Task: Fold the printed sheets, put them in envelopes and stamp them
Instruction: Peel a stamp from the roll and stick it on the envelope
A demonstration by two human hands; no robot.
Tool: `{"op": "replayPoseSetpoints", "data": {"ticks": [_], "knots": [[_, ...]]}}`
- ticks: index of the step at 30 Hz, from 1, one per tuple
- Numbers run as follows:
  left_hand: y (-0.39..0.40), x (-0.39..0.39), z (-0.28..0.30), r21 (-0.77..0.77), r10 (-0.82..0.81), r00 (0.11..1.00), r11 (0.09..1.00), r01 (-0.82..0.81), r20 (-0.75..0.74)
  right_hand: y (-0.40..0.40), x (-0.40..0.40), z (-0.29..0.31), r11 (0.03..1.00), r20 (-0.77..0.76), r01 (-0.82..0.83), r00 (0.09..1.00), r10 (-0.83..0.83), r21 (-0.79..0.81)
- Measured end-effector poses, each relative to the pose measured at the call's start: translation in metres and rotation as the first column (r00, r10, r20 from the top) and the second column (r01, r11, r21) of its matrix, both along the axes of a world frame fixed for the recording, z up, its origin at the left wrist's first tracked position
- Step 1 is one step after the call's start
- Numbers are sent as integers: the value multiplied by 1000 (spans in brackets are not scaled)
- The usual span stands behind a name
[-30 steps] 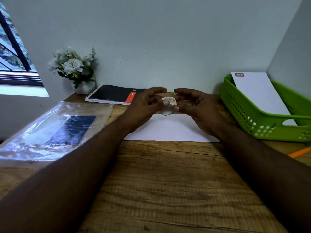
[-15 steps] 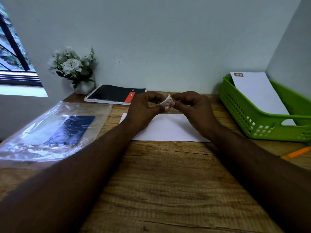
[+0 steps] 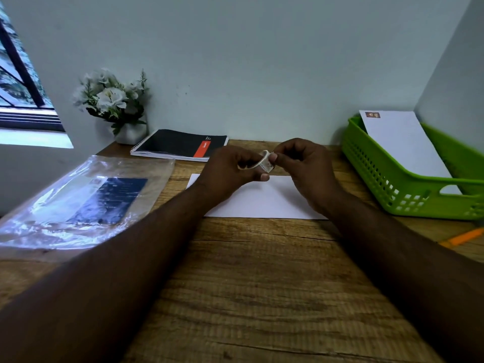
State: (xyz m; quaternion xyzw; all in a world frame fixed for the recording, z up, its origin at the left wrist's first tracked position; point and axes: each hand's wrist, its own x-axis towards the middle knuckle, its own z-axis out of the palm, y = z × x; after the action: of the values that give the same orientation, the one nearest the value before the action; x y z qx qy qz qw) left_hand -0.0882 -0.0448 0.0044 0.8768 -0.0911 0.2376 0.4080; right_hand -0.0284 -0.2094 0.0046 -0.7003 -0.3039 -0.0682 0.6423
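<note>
Two bare hands meet above a brown wooden table [image 3: 256,284]. The left hand [image 3: 230,171] curls its fingers and thumb round a small white curled strip of stamps [image 3: 264,163]. The right hand [image 3: 303,166] pinches the end of that same strip with its thumb and first finger. The strip is up in the air, between the two hands, just over a flat white paper envelope [image 3: 264,203] that lies on the table.

On the right sits a bright green plastic basket with holes in its sides [image 3: 392,179]. Inside it leans a long white envelope with a small brown stamp in its top corner [image 3: 400,142]. Near the basket, at the right edge of the table, lies an orange stick-like thing [image 3: 463,238], too blurry to tell what it is.

On the left lies a shiny clear plastic bag with a dark blue sheet inside [image 3: 86,203]. Behind it, by the wall, are a black spiral notebook with a red stripe [image 3: 180,145] and a small white pot of white flowers [image 3: 115,106]
</note>
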Motion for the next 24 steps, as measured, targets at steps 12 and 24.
{"op": "replayPoseSetpoints", "data": {"ticks": [12, 24], "knots": [[-2, -3, 7, -47, 106, 994, 993, -107, -26, 2, -5, -2, 970, 334, 169, 937, -103, -174], [0, 1, 9, -36, 204, 979, 978, -205, -32, 3, -9, -3, 920, 665, 317, 741, -91, -228]]}}
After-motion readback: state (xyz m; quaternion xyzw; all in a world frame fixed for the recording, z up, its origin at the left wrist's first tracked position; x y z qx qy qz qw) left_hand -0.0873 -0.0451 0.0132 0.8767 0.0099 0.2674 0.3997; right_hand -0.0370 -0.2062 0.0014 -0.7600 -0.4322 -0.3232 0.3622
